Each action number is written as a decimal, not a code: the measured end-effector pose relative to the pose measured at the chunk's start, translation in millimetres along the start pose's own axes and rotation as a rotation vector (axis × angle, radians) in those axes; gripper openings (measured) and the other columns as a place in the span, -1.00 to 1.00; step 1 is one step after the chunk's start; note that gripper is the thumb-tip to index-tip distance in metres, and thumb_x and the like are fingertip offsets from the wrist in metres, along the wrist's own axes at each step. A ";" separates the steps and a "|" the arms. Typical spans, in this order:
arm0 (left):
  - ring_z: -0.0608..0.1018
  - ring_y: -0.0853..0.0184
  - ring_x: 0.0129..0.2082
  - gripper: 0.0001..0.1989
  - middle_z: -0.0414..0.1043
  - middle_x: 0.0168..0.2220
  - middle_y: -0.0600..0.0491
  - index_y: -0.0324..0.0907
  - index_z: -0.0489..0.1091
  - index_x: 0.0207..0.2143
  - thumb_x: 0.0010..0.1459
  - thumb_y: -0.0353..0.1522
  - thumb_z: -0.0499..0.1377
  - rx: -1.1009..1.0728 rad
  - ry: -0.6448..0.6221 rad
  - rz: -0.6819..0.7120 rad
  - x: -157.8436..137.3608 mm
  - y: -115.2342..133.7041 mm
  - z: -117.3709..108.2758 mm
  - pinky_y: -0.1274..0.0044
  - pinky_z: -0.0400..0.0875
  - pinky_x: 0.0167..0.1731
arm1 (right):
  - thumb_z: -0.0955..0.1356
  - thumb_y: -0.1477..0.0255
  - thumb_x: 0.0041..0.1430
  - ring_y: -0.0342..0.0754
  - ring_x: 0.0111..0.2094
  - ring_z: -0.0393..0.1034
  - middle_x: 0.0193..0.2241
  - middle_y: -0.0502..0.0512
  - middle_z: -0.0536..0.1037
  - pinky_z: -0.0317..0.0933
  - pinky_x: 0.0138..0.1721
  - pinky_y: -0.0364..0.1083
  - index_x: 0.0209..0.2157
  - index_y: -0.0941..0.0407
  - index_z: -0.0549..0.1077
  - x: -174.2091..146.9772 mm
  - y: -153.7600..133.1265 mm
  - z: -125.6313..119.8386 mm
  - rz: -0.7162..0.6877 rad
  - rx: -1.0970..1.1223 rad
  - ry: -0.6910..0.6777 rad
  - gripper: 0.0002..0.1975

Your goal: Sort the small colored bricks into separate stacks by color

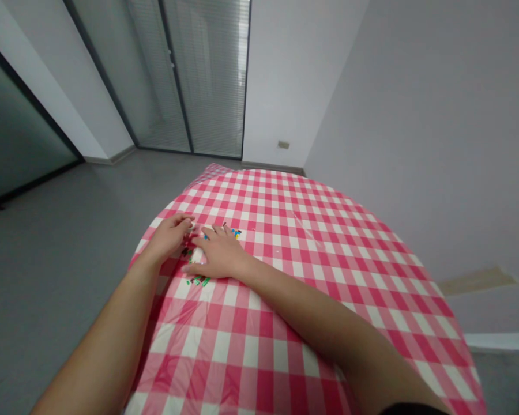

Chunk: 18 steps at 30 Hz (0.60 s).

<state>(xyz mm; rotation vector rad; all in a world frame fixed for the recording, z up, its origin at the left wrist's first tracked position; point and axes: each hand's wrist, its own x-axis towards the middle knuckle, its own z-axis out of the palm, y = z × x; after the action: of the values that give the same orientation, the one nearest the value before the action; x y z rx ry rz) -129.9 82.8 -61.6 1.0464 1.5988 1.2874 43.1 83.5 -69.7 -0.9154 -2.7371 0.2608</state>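
Note:
My right hand [219,253] lies palm down on the checked tablecloth with its fingers spread. Under and around it are small colourful pieces: green ones [205,282] by the thumb and blue ones [237,234] beyond the fingertips. Their exact kind is too small to tell, and the palm hides part of the group. To its left, near the table's left edge, my left hand [172,235] is held with bent fingers drawn together. Whatever may be between those fingertips is too small to make out. A few dark pieces [187,252] lie between the two hands.
A red-and-white checked tablecloth [311,276] covers the rounded table, wrinkled toward the near side. Grey floor [69,276] runs along the left. A plain wall [436,144] rises at the right, and glass doors with blinds [211,75] stand at the back.

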 end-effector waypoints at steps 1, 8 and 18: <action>0.43 0.38 -0.61 -0.67 0.46 -0.48 0.10 -0.19 0.48 -0.22 -0.06 -0.24 0.29 -0.002 -0.004 -0.013 -1.2 1.1 0.5 0.60 0.29 -0.64 | 0.30 -0.21 0.22 0.48 0.32 0.17 0.30 0.36 0.36 -0.04 0.30 0.48 0.19 0.07 0.48 -4.9 -5.0 -0.2 -0.035 -0.008 -0.006 -0.23; 0.32 0.43 -0.73 -0.68 0.48 -0.49 0.09 -0.19 0.44 -0.23 -0.04 -0.25 0.30 0.000 -0.049 -0.080 -8.5 7.9 3.8 0.62 0.17 -0.75 | 0.30 0.18 0.43 0.20 0.26 0.28 0.16 0.22 0.52 0.16 0.28 0.21 0.09 0.09 0.54 -46.7 7.9 -8.3 -0.188 0.005 0.040 -0.62; 0.41 0.40 -0.62 -0.70 0.53 -0.40 0.02 -0.20 0.49 -0.27 -0.04 -0.21 0.28 0.044 0.073 -0.017 -2.0 5.6 2.6 0.60 0.26 -0.63 | 0.26 0.10 0.44 0.30 0.39 0.12 0.37 0.44 0.26 -0.01 0.35 0.29 0.29 0.16 0.39 -25.4 63.6 -10.7 0.171 -0.026 0.098 -0.43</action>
<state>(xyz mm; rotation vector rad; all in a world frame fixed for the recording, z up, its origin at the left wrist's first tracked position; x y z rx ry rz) -126.2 82.4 -56.2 1.0211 1.6938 1.2973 101.8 119.1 -79.3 -1.1405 -2.5823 0.2051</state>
